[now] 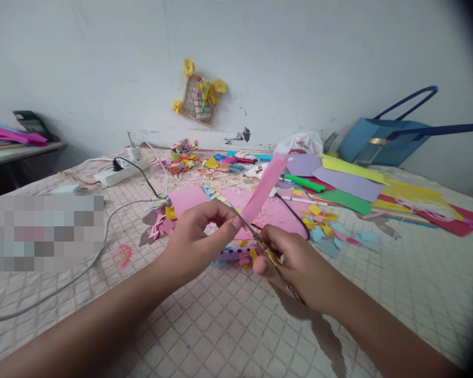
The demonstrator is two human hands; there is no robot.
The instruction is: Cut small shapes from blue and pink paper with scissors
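Observation:
Between thumb and fingers, my left hand pinches the lower end of a pink paper strip, which slants up to the right. My right hand is closed round the gold handles of a pair of scissors. The dark blades point up to the left and meet the strip close to my left fingertips. Below my hands lie a pink sheet and a piece with a dotted purple edge, partly hidden. Yellow and blue paper petals are scattered right of my right hand.
A power strip and a grey cable lie on the left of the checked cloth. Coloured sheets and a blue bag are at the right. A small tub of paper scraps stands at the back.

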